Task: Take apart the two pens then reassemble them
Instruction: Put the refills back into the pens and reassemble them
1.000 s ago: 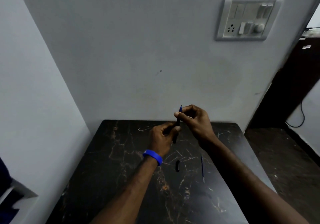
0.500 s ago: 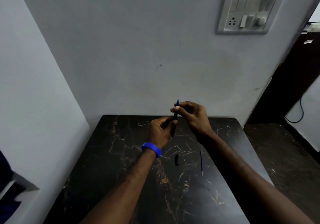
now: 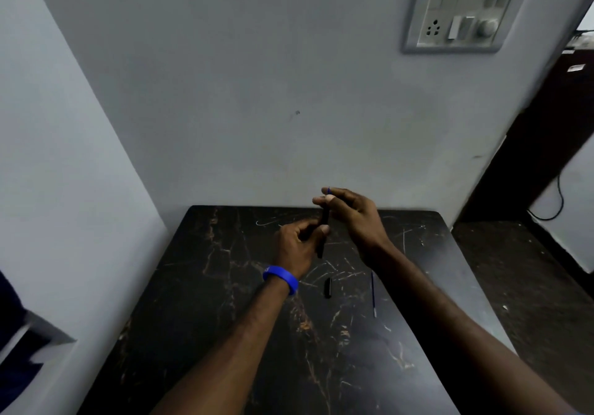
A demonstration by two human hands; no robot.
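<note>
A dark pen barrel [image 3: 324, 222] stands nearly upright above the far middle of the black marble table [image 3: 225, 286]. My left hand [image 3: 297, 242], with a blue wristband, grips its lower half. My right hand [image 3: 353, 215] pinches the top end, where a small blue tip [image 3: 328, 190] shows between thumb and fingers. On the table nearer me lie a short black pen cap [image 3: 327, 287] and a thin blue refill [image 3: 373, 294], both loose and apart from my hands.
The table stands in a corner, with grey walls behind it and on the left. A switch and socket panel [image 3: 463, 9] hangs on the back wall. Bare floor and a dark door lie to the right of the table edge.
The right hand's fingers have shifted along the top of the pen, and less of the blue tip shows. The camera has tilted, so the hands sit lower in the view.
</note>
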